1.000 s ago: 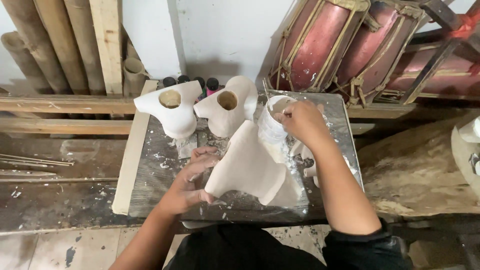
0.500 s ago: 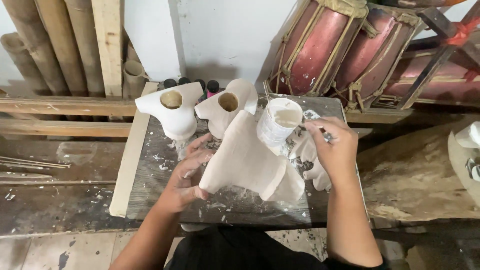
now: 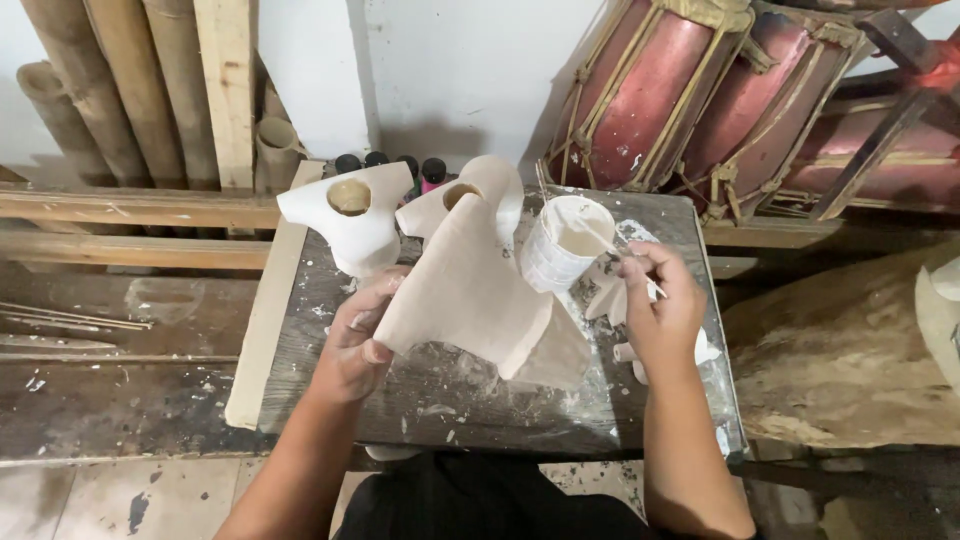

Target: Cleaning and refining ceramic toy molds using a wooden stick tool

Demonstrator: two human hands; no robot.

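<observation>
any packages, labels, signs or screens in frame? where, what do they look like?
No signs, screens or readable labels.
Paint-smeared cup: on the table by the right hand, round, white.
Small bottles: row against the wall behind the white hollow forms, dark caps, one pink body.

Left hand grips pale form; right hand beside white cup.

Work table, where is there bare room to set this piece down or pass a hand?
On the work table, the front strip between the left hand and the near edge is bare but paint-splattered. The back right corner behind the white paste cup also looks free. It is crowded at the back left with two white moulded pieces, and around the right hand, where small white scraps lie.
</observation>
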